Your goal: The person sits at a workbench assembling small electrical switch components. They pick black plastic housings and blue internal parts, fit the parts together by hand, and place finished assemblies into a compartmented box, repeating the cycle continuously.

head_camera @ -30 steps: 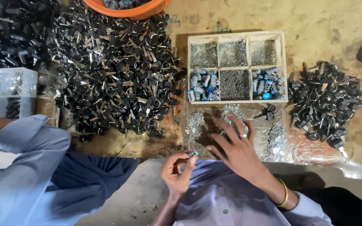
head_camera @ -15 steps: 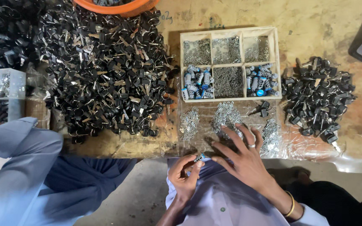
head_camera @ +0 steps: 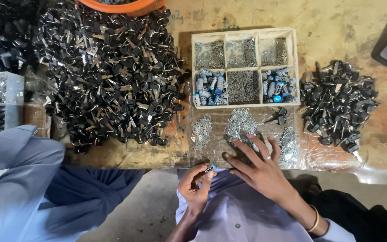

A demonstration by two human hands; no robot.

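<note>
Small blue-and-silver cylinder (head_camera: 210, 168) sat pinched between the thumb and fingers of the left hand (head_camera: 195, 187), held just off the near edge of the counter (head_camera: 337, 27) over the person's lap. The fingers were clamped together on it, and only its tip showed. The right hand (head_camera: 258, 168) lay palm down with its fingers spread apart, their tips pressing into a heap of small silver metal pieces (head_camera: 242, 125) on the clear plastic sheet (head_camera: 337, 154); it gripped nothing that could be made out.

Behind the heap stood a pale divided tray (head_camera: 294, 67), its cells filled with chains and more blue-capped cylinders. A small pile of black keys (head_camera: 339, 105) lay to the right and a far larger pile of black keys (head_camera: 108, 76) to the left, under the rim of an orange tub (head_camera: 126, 6). Another person's pale blue sleeve (head_camera: 10, 179) crossed the lower left.

As a judgement, the main risk was the cylinder slipping: it was held over open floor by so light a pinch that a small fumble could drop it out of reach. The spread right hand could also drag loose pieces over the sheet's edge, or mix this heap with the ones just beside it.
</note>
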